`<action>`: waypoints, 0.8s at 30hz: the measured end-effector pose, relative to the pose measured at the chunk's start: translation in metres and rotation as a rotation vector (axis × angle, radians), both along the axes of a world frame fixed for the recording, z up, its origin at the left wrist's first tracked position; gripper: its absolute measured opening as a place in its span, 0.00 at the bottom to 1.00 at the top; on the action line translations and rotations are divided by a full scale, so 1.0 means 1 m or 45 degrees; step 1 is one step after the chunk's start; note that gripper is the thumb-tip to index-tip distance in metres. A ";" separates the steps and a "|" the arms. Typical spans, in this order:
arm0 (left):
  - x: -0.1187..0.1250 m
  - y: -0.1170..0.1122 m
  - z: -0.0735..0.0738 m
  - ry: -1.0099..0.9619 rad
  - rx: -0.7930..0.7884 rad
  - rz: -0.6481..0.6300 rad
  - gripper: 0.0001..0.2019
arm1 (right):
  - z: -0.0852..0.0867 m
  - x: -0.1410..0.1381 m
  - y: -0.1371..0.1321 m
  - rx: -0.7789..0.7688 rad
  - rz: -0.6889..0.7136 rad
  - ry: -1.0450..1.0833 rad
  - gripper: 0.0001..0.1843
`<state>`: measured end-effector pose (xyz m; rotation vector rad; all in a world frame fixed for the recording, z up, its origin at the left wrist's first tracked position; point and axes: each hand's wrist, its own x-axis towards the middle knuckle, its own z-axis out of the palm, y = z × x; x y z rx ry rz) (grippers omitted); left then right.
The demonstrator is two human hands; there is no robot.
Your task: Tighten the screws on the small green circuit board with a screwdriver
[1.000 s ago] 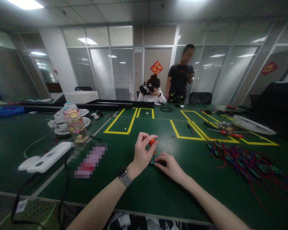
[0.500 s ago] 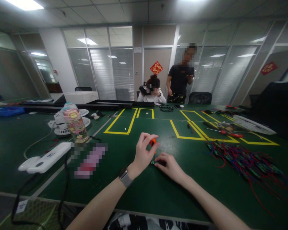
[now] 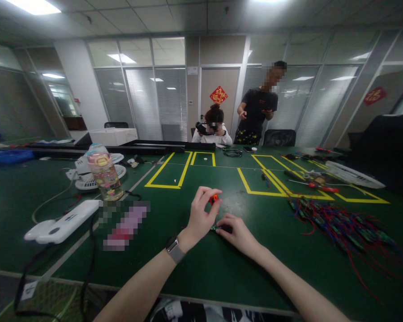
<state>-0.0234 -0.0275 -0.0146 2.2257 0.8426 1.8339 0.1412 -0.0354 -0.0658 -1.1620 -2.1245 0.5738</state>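
Note:
My left hand [image 3: 203, 210] is closed round the orange handle of a small screwdriver [image 3: 215, 198], with thumb and fingers curled about it. Its thin shaft points down, partly hidden, at a small green circuit board [image 3: 214, 228] on the table. My right hand [image 3: 234, 229] pinches the board's right edge between thumb and fingertips, low against the tabletop. Whether the screwdriver's tip touches the board is too small to tell.
To the right lies a heap of circuit boards with red and blue wires [image 3: 345, 226]. A red-handled screwdriver [image 3: 312, 184] lies beyond it. On the left are a drink bottle [image 3: 105, 174], white fans [image 3: 87, 179] and a white device [image 3: 69, 222]. Two people are across the green table [image 3: 195, 264].
The orange handle has turned a little in my left hand, and less of it shows. My right hand stays on the board. The standing person has shifted right.

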 end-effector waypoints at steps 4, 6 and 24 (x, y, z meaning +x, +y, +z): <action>-0.001 -0.002 0.002 0.018 -0.075 -0.063 0.12 | 0.003 0.000 -0.002 -0.010 0.006 -0.004 0.06; -0.002 -0.002 0.002 0.000 -0.102 -0.082 0.14 | 0.003 0.001 -0.003 -0.013 0.009 -0.001 0.06; -0.005 -0.001 0.004 -0.014 -0.022 0.052 0.13 | 0.004 -0.001 -0.003 -0.008 0.001 -0.018 0.06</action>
